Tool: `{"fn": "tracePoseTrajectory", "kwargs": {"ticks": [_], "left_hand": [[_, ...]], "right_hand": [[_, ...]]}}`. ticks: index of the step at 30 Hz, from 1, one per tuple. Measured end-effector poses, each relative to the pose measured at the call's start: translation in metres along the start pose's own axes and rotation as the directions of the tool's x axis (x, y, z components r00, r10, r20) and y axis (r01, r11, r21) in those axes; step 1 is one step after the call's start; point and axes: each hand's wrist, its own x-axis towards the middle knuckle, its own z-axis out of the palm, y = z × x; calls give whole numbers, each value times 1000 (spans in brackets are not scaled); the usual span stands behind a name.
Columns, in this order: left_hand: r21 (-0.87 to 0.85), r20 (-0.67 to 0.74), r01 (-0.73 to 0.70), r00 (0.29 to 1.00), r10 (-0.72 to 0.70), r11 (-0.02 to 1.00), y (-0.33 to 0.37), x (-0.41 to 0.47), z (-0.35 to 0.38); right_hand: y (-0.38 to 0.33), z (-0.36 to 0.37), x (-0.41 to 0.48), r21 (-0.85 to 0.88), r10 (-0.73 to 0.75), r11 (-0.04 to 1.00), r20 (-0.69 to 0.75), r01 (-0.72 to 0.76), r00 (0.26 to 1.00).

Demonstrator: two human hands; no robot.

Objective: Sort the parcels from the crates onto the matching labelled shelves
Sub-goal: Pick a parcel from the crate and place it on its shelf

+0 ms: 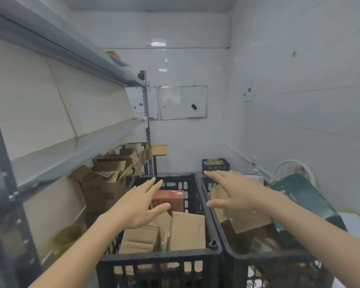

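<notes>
Your L hand (137, 204) is out flat over the L crate (160, 259). Fingers are straight & close together, thumb splayed wide, gripping nothing. The thumb tip overlaps the red parcel (170, 196), but can't tell if it touches. Your R hand (237, 194) is the same: palm down, fingers straight, thumb out, empty, above the R crate (258, 256) at 5 o'clock. Both crates are black slotted plastic, set just beside each other. In the L one, at 6 o'clock, matte brown cardboard boxes (187, 231) stand on edge. The red parcel has a shiny wrap and sits behind them toward 12. The R crate holds tan card parcels (247, 222). Grey metal shelves (81, 145) run at 9 o'clock, w/ loose cartons (108, 179) beneath.
</notes>
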Motion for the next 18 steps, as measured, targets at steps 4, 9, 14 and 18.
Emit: {"fn": "tracePoseTrajectory", "kwargs": {"ticks": [4, 9, 14, 18], "left_hand": [[23, 55, -49, 997, 48, 999, -25, 52, 17], [45, 125, -62, 990, 56, 997, -44, 95, 34], [6, 185, -19, 983, 18, 1000, -49, 122, 40], [8, 176, -26, 984, 24, 1000, -48, 135, 46]], "right_hand": [[9, 17, 47, 7, 29, 1000, 13, -29, 999], [20, 39, 91, 15, 33, 999, 86, -34, 996], [33, 51, 130, -6, 10, 1000, 156, -9, 988], [39, 57, 151, -31, -36, 999, 189, 43, 981]]}}
